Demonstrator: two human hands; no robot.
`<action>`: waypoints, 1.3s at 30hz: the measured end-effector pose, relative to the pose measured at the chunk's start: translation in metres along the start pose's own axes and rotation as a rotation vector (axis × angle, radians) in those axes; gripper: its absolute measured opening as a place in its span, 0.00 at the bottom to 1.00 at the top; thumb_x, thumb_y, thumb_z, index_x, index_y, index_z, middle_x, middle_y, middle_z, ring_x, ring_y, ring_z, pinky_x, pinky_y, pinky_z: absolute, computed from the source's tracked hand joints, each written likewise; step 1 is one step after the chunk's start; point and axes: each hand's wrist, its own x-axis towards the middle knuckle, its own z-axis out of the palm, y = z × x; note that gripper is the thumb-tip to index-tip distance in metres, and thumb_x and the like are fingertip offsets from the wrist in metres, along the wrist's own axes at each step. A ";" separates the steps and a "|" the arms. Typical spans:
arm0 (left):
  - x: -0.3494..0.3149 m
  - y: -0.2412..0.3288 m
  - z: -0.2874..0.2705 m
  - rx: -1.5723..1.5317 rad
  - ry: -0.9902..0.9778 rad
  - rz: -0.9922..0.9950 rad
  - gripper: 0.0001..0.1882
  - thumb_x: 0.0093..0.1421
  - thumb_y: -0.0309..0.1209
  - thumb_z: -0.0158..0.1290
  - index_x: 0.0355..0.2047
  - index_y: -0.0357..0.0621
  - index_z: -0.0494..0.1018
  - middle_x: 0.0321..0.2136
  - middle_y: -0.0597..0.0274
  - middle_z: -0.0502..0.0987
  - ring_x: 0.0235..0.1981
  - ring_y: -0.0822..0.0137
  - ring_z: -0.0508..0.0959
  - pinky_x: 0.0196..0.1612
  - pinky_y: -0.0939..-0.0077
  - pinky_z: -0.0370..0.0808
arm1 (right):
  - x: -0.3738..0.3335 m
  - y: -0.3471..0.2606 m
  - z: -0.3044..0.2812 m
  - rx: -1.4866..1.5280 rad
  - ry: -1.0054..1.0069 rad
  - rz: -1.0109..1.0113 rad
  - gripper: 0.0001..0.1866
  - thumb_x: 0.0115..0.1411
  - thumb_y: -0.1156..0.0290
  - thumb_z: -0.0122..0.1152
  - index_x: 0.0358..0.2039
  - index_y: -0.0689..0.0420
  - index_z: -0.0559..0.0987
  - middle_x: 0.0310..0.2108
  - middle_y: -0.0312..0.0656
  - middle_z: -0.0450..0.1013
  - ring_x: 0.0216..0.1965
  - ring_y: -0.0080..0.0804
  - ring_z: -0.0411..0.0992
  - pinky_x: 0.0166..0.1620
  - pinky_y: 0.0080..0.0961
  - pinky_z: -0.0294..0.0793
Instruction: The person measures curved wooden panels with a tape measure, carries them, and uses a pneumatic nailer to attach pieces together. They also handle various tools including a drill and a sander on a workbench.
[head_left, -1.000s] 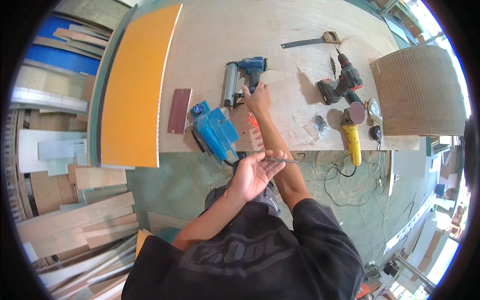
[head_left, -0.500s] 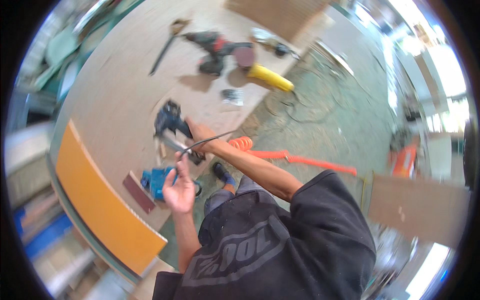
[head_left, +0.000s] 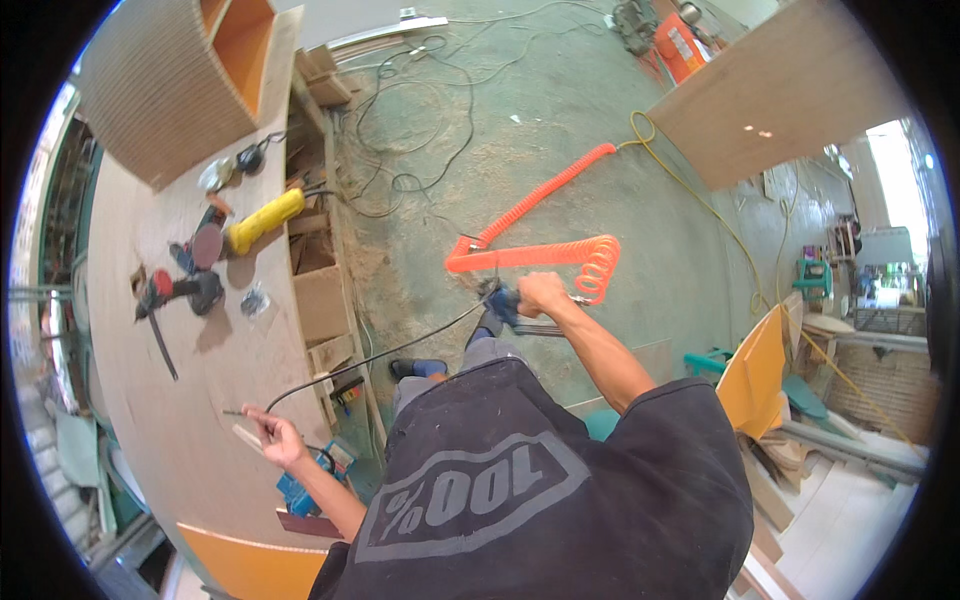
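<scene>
Over the floor at the workbench's right, my right hand (head_left: 543,293) is closed round the handle of a dark blue nail gun (head_left: 508,303), partly hidden by the hand. An orange coiled air hose (head_left: 540,257) reaches the back of that tool. My left hand (head_left: 282,442) is above the wooden workbench (head_left: 140,430), fingers pinched on a thin black cord (head_left: 375,357). A short end of the cord sticks out past the fingertips. The rest stretches across my front toward the nail gun; whether it joins the tool, I cannot tell. Beside the left fingers lies a pale wood strip (head_left: 247,438).
On the bench are a yellow grinder (head_left: 265,222) with a round disc, a red and black cordless drill (head_left: 180,291), a small clear bag (head_left: 255,301) and a ribbed curved cabinet (head_left: 165,90). A blue power tool (head_left: 318,480) sits near my left forearm. Cables (head_left: 470,110) trail over the floor.
My right hand has carried the nail gun from above the bench rightward over the floor. My left hand, open before, now pinches the cord, which is drawn out longer. The view has turned right.
</scene>
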 end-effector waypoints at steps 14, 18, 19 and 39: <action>0.014 -0.113 -0.184 1.390 1.024 0.008 0.30 0.63 0.43 0.48 0.58 0.32 0.62 0.54 0.49 0.70 0.52 0.52 0.74 0.53 0.49 0.76 | -0.015 0.193 0.105 0.788 0.212 0.042 0.17 0.42 0.67 0.66 0.34 0.60 0.82 0.31 0.45 0.80 0.32 0.37 0.80 0.33 0.36 0.77; 0.034 -0.119 -0.196 1.659 0.764 -0.225 0.30 0.64 0.44 0.46 0.59 0.33 0.60 0.53 0.50 0.70 0.53 0.53 0.74 0.57 0.51 0.74 | -0.065 0.224 0.092 1.790 0.407 0.054 0.10 0.50 0.71 0.67 0.31 0.59 0.77 0.22 0.36 0.74 0.20 0.23 0.71 0.26 0.25 0.71; 0.043 -0.152 -0.191 1.691 0.794 -0.287 0.30 0.65 0.44 0.45 0.60 0.33 0.60 0.53 0.50 0.70 0.53 0.53 0.74 0.58 0.52 0.73 | -0.079 0.230 0.081 1.935 0.570 0.095 0.10 0.51 0.72 0.67 0.32 0.58 0.76 0.21 0.35 0.72 0.20 0.23 0.70 0.25 0.24 0.71; -0.071 -0.461 -0.353 2.121 -0.699 -2.571 0.30 0.67 0.47 0.46 0.62 0.41 0.63 0.55 0.47 0.72 0.51 0.54 0.75 0.52 0.59 0.73 | -0.354 0.001 0.245 2.359 2.631 1.115 0.08 0.51 0.67 0.64 0.27 0.50 0.72 0.19 0.33 0.67 0.23 0.28 0.70 0.33 0.31 0.75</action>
